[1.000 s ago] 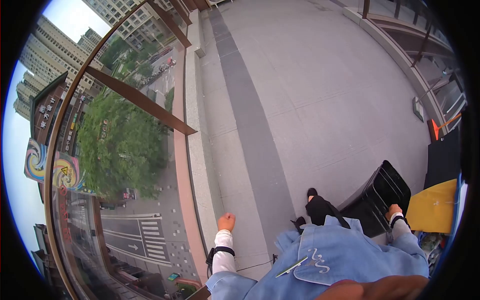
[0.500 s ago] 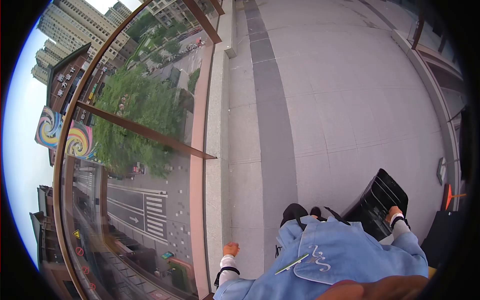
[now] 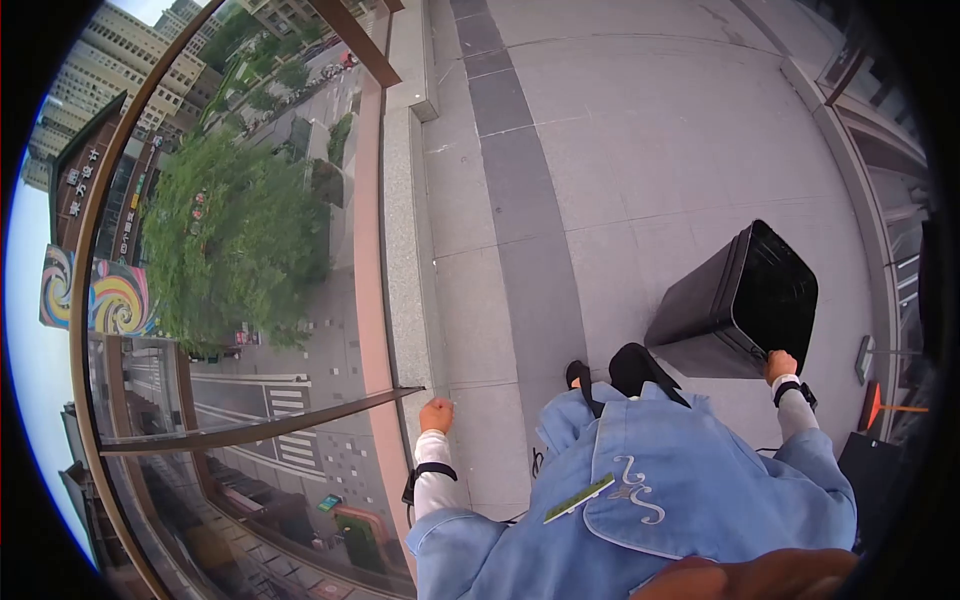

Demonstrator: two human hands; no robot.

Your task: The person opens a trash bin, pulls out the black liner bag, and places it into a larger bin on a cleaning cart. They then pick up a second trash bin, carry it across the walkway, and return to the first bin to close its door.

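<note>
A black bin [image 3: 700,306] with an open top stands on the floor to the right, in front of the blue-clad body. My right hand [image 3: 780,366] is closed on the bin's near rim. My left hand [image 3: 436,415] is curled beside the stone ledge, away from the bin, with nothing seen in it. Dark bands circle both wrists.
A glass railing with a brown metal frame [image 3: 265,432] and a stone ledge [image 3: 408,230] run along the left. Grey paving [image 3: 660,150] stretches ahead. At the right are a wall edge [image 3: 850,190], an orange object [image 3: 872,405] and a dark box [image 3: 865,465].
The bin has shifted forward, away from my body, with my right hand at its rim. My left hand has moved forward and slightly left. The railing post appears closer to me.
</note>
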